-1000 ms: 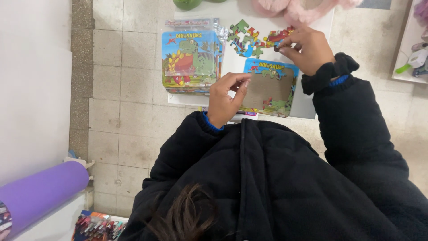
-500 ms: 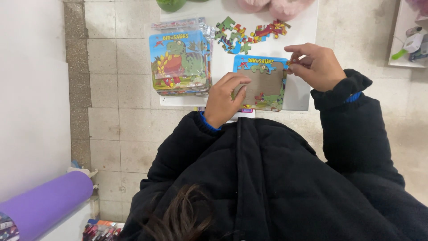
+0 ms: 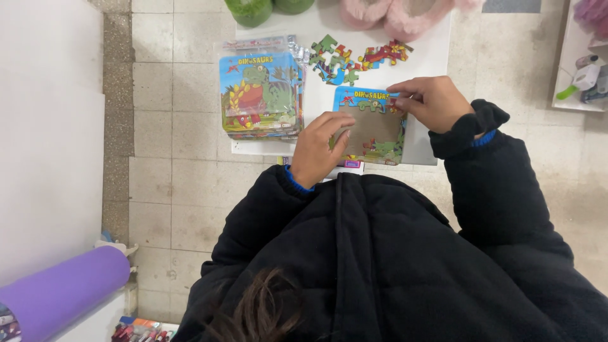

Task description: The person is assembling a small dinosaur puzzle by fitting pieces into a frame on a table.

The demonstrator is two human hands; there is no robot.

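Note:
A dinosaur puzzle frame [image 3: 373,136] with a brown, mostly bare middle lies on a white board [image 3: 424,63]. My left hand [image 3: 320,149] grips the frame's left edge, thumb on top. At the frame's upper right corner, the fingers of my right hand [image 3: 430,101] pinch a small puzzle piece against it. Just beyond the frame lie several loose coloured puzzle pieces [image 3: 354,56]. A stack of wrapped dinosaur puzzles [image 3: 259,92] sits to the left of the frame. My black jacket sleeves cover both wrists.
Two green round things [image 3: 250,9] and pink fluffy things [image 3: 392,16] sit at the board's far edge. A purple roll [image 3: 57,291] lies at the lower left. A white tray [image 3: 570,95] with small items is at the right. Tiled floor [image 3: 158,126] surrounds the board.
My right hand left the loose pieces and came down to the frame's upper right corner. My left hand stayed on the frame's left edge.

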